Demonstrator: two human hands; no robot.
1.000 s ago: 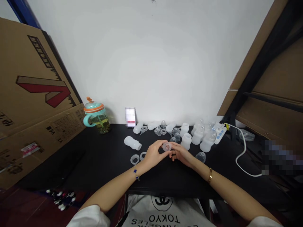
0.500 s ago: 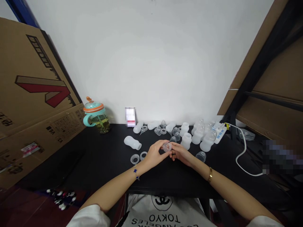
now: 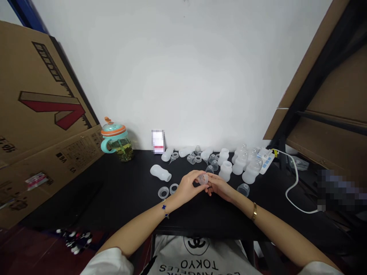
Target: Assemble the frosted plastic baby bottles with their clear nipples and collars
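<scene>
Over the front part of the black table, my left hand point(image 3: 189, 185) and my right hand point(image 3: 218, 186) meet around a translucent baby bottle ring point(image 3: 203, 179). Fingers of both hands are closed on its sides; whether a teat sits inside it, I cannot tell. Left of my left hand lie two more translucent rings point(image 3: 163, 192), and beyond them a white baby bottle point(image 3: 160, 173) rests on its side. Just behind my right hand stands an uncapped bottle point(image 3: 225, 171). A clear dome cap point(image 3: 243, 190) lies to the right of that hand.
Several capped bottles point(image 3: 252, 170) stand at the right beside a white power strip point(image 3: 266, 159) with a cable point(image 3: 295, 183). Bottles, caps and teats point(image 3: 191, 159) lie along the wall. A phone point(image 3: 158, 142) leans there, left of them, and a teal-lidded jug point(image 3: 117, 141) stands further left.
The ring has tilted slightly between my fingers, so its side shows more than its opening. Both hands stay in nearly the same place.
</scene>
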